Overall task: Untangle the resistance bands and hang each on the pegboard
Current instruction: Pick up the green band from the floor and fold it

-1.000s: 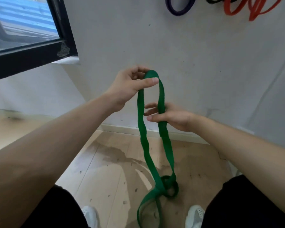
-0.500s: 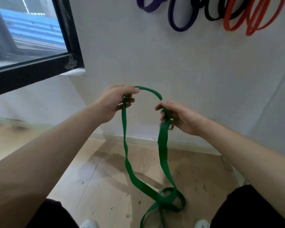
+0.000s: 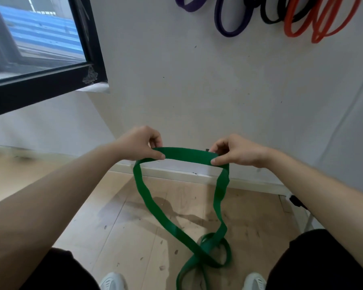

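The green band (image 3: 188, 155) is a flat, wide, matte strip forming one long loop. The left hand (image 3: 140, 144) pinches it between thumb and curled fingers, and the right hand (image 3: 233, 150) pinches it the same way. Between the two grips the strip runs nearly straight and level. Below each grip a strand hangs down; the two strands converge lower, cross and coil into a loose tangle above the wooden floor (image 3: 122, 231). Well above the grips, purple bands (image 3: 228, 33), a black band (image 3: 269, 18) and red bands (image 3: 314, 33) hang against the wall (image 3: 197, 91).
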